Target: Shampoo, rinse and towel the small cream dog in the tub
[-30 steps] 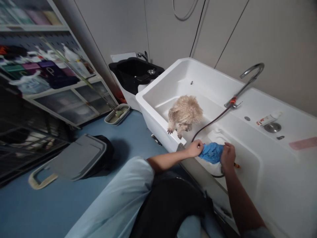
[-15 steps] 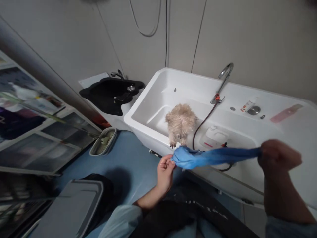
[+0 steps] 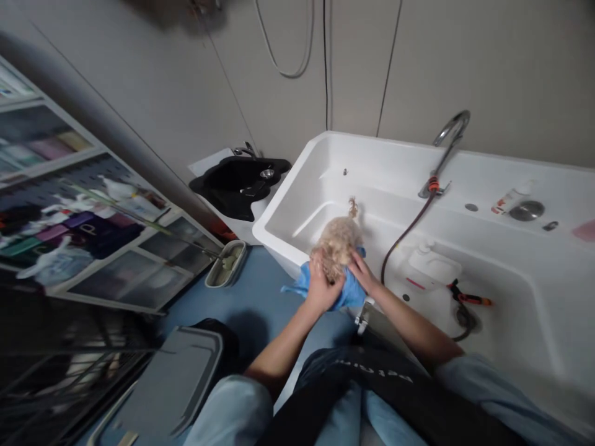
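Observation:
A wet, curly, light-brown dog stands at the near left rim of the white tub, its tail toward the far wall. Both my hands cup its head from either side. My left hand is on the left of the head, fingers curled over the fur. On the right side, my right hand presses against the head, fingers bent around it. A blue towel is spread beneath the head, draped over the rim and partly hidden by my hands. The dog's front paws are out of sight.
The white tub holds a white jug, a spray nozzle and a hose from the faucet. A bottle lies on its ledge. A black basin, shelves and a grey lidded bin are to the left.
The blue towel, stretched between my hands before, now lies under the dog's head. My right hand has come in from the right, and both hands have moved onto the dog. The view has shifted left.

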{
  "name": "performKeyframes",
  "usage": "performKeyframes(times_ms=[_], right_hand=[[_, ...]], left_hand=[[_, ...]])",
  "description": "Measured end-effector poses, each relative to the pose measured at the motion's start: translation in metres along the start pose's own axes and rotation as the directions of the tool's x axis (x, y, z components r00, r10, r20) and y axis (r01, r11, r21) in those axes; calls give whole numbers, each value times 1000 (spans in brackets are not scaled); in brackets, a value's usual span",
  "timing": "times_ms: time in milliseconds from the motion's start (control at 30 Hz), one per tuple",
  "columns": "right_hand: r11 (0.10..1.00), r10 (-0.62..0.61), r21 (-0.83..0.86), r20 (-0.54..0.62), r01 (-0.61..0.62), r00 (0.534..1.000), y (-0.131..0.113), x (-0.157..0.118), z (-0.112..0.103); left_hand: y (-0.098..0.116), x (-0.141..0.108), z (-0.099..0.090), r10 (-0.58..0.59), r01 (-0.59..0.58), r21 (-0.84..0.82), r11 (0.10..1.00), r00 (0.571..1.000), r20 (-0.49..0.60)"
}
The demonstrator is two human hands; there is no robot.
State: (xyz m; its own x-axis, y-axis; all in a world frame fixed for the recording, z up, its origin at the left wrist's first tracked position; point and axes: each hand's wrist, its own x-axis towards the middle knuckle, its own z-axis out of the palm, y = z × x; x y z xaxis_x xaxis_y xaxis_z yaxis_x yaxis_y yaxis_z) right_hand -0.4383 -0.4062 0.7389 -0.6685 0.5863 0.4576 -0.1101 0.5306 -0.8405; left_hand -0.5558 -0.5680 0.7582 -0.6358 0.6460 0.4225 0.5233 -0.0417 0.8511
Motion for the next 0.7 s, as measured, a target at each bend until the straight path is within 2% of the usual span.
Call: performKeyframes(times_ms=[67, 100, 133, 167, 200, 233, 267, 333, 367, 400, 433, 500, 567, 633, 700], right_hand=[[997, 79, -10, -12, -79, 997, 11, -58, 9], [993, 103, -57, -9, -104, 995, 13, -76, 9], [987, 116, -112, 11, -114, 993, 13, -88, 8], [980, 118, -169, 42, -109, 992, 11, -92, 8], [972, 108, -219, 81, -88, 991, 9, -91, 9], [965, 88, -256, 126, -53, 988, 7, -86, 9], [961, 61, -278, 172, -11, 983, 6, -79, 9], [953, 6, -296, 244, 68, 970, 3, -69, 7], [949, -14, -299, 272, 99, 962, 1, -66, 4], [946, -29, -301, 291, 120, 956, 0, -66, 0], [944, -39, -301, 304, 134, 952, -2, -68, -4], [947, -58, -285, 306, 150, 950, -6, -75, -12], [959, -69, -241, 308, 148, 949, -10, -79, -25], [975, -41, -194, 325, 110, 945, -13, -75, -45], [983, 14, -177, 322, 46, 947, -16, -61, -77]], left_hand=[[0, -18, -25, 56, -65, 60, 996, 989, 133], [5, -18, -40, 67, -82, 84, 993, 984, 166], [13, -10, -54, 69, -87, 113, 990, 986, 153], [22, 3, -65, 67, -80, 158, 984, 994, 86], [32, 21, -72, 70, -63, 218, 974, 997, -25], [41, 39, -74, 87, -58, 269, 961, 991, -98], [48, 56, -72, 113, -78, 304, 949, 988, -101], [55, 73, -58, 147, -152, 309, 939, 988, 40], [53, 72, -50, 161, -184, 289, 940, 982, 101], [49, 65, -43, 179, -206, 265, 942, 976, 120], [41, 52, -38, 202, -218, 242, 945, 975, 89], [21, 21, -33, 255, -233, 211, 949, 964, -81], [3, -7, -33, 288, -249, 184, 951, 929, -230], [-9, -25, -31, 299, -262, 163, 951, 911, -282], [-13, -34, -26, 306, -266, 169, 949, 905, -297]])
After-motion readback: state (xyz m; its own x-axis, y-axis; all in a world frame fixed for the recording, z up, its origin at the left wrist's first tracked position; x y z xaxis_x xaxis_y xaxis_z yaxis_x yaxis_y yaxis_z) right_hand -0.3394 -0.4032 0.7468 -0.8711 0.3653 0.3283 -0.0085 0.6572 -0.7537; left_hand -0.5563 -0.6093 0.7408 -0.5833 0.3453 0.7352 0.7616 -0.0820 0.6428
